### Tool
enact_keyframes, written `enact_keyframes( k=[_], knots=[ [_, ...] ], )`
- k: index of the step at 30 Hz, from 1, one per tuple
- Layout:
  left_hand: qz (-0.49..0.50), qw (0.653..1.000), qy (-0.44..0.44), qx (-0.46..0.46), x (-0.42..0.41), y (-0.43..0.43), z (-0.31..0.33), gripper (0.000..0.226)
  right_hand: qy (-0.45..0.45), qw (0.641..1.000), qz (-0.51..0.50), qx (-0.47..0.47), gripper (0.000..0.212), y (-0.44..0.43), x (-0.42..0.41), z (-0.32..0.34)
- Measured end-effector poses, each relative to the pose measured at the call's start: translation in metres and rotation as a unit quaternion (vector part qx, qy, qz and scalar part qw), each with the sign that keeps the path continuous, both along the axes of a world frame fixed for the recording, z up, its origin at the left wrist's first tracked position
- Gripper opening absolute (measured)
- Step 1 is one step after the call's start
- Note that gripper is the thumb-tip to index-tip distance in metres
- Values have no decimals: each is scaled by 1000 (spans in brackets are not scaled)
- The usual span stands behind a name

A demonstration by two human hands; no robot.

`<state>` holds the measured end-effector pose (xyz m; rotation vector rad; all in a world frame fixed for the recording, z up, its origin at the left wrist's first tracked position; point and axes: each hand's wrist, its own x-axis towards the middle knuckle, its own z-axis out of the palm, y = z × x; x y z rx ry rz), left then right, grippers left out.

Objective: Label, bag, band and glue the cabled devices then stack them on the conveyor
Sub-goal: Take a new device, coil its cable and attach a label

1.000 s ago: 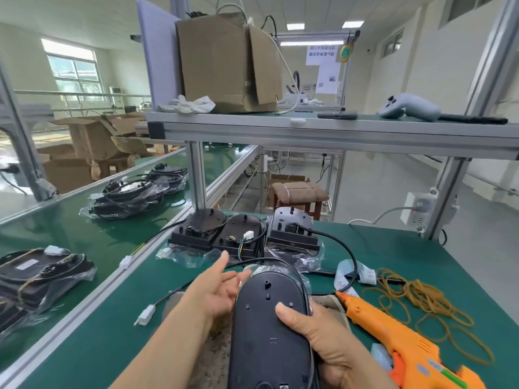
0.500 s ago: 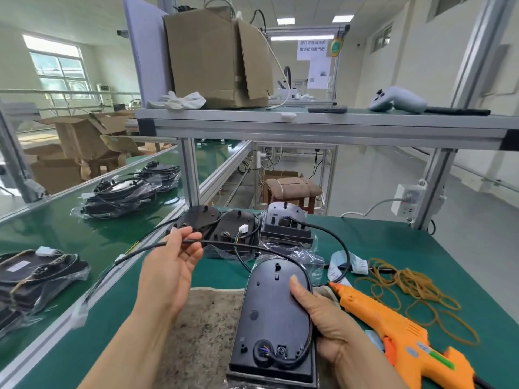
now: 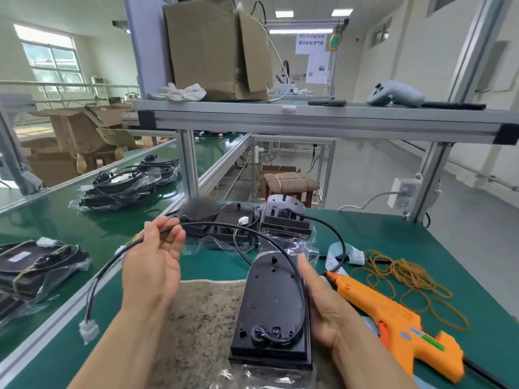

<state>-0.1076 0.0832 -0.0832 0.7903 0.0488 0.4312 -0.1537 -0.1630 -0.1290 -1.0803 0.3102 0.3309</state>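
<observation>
Nothing here can be read for sure. A white sign (image 3: 310, 42) far back has two rows of blue Chinese writing, too blurry to make out. The paper (image 3: 317, 69) under it has tiny print. The glue gun (image 3: 393, 318) has a blue and green sticker, all smeared. The bagged device (image 3: 36, 262) on the left has a white label, too small to read.

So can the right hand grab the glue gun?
Probably yes. The glue gun lies just beside the right hand, nothing between; that hand only rests against the device.
</observation>
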Motion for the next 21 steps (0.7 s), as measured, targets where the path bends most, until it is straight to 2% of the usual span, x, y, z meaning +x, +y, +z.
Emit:
enact_keyframes(
  k=[2, 4, 11, 17, 21],
  knots=[
    [14, 1000, 6, -1, 11, 6, -1, 30, -10, 999, 20, 28, 69, -2, 0, 1],
    [17, 1000, 14, 16, 20, 8, -8, 29, -9, 1000, 16, 20, 59, 0, -1, 1],
    [20, 996, 48, 72, 46, 6, -29, 25, -17, 999, 27, 16, 48, 3, -1, 1],
    [11, 989, 95, 114, 60, 6, -34, 24, -43, 998, 38, -2, 50, 3, -2, 0],
    [-18, 986, 83, 146, 61, 5, -33, 23, -54, 997, 47, 1, 53, 3, -3, 1]
  ],
)
